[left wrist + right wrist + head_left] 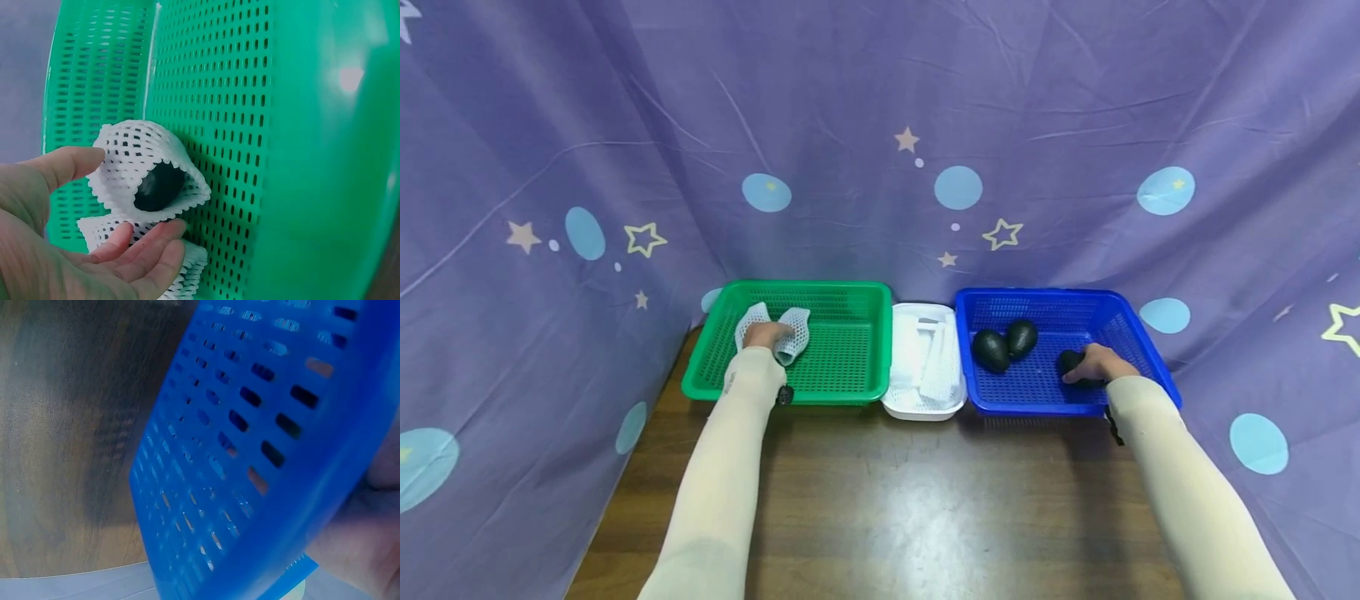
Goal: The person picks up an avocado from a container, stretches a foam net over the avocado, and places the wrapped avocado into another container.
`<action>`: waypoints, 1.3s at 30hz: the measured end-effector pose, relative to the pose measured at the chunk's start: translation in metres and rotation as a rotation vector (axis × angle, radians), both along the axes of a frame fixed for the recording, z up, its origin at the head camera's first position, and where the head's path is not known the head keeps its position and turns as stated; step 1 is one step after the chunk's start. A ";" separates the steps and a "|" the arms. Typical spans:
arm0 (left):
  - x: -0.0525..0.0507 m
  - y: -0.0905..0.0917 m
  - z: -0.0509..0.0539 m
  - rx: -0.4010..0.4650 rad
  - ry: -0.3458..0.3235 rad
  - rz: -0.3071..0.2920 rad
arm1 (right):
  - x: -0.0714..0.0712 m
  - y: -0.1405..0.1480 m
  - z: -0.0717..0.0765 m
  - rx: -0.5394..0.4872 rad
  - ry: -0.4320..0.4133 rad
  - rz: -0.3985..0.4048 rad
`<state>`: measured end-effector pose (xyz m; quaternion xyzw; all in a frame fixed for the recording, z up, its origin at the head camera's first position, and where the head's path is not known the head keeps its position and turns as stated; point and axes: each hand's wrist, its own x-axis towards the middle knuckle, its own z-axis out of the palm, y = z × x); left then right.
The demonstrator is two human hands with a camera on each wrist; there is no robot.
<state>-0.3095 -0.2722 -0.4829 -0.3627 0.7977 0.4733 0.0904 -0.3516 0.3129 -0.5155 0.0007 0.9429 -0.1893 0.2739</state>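
Note:
In the head view my left hand (765, 333) is inside the green basket (842, 392), between two white foam net sleeves. One foam net (134, 150) has a dark avocado (159, 187) showing through its opening. My left thumb is at this net's edge, and the loosely spread fingers lie below it, over the other foam net (192, 269). On the right, my right hand (1103, 363) grips a dark avocado (1070, 362) in the blue basket (1022, 402). In the right wrist view the basket wall hides most of the right hand (359, 540) and the avocado.
Two more avocados (991, 350) lie together at the left of the blue basket. Between the coloured baskets stands a white basket (923, 414) with white foam nets (936, 367) in it. All stand on a wooden table (925, 500) before a purple patterned curtain (850, 125).

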 end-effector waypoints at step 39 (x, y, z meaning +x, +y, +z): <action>0.013 0.056 0.054 0.100 0.177 -0.205 | 0.024 -0.032 0.061 -0.258 0.443 0.089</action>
